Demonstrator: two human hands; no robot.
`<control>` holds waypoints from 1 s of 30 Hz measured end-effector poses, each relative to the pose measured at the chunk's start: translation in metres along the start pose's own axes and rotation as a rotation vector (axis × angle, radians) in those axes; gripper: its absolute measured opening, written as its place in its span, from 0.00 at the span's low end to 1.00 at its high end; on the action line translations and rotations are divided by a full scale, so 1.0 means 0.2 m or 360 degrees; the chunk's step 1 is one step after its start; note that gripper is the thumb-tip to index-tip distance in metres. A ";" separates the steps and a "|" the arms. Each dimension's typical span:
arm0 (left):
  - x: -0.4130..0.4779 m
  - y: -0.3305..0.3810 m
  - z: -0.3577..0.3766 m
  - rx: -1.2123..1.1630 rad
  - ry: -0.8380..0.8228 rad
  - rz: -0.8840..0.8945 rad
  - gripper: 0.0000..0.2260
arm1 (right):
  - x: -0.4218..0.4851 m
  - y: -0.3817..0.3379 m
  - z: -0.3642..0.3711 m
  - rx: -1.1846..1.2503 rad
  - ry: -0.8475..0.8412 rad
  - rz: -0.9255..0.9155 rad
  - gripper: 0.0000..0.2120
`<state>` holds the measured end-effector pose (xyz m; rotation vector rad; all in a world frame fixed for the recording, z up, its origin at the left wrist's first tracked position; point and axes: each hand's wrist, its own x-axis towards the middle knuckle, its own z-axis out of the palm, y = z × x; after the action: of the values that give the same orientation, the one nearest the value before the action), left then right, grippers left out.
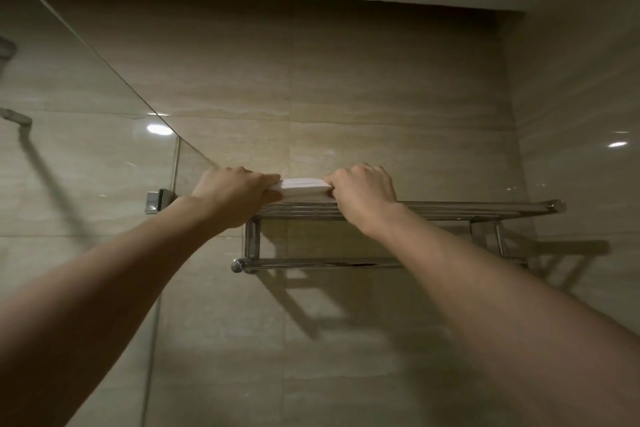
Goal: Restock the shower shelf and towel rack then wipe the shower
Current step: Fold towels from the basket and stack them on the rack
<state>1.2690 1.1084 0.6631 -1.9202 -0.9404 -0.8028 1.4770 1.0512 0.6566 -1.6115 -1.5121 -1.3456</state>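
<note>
Both hands are up on the towel rack (433, 210): left hand (235, 192) and right hand (362, 196) each clamp one end of a folded white towel (303, 188) lying on the top bars. Knuckles hide the towel's ends, and its far side is out of sight. From the towel toward 3 o'clock the bars run bare; at 9 o'clock the glass panel (86, 114) stands close. Only a thin, layered white edge shows.
</note>
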 end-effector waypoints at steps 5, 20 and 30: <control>0.05 -0.03 0.04 -0.0062 -0.0098 -0.0060 0.20 | 0.04 0.03 0.02 0.0153 -0.0237 0.0029 0.11; -0.19 0.25 0.09 -0.0195 0.0233 -0.0102 0.22 | -0.29 0.21 -0.11 0.0313 -0.0429 0.0077 0.16; -0.49 0.94 0.12 -0.0410 -0.0300 0.0041 0.25 | -0.97 0.50 -0.24 0.0278 -0.0867 0.0289 0.22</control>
<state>1.3805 1.0285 0.4996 -2.2582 -0.9590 -0.7679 1.5845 0.9092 0.5204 -2.0423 -1.6704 -0.6804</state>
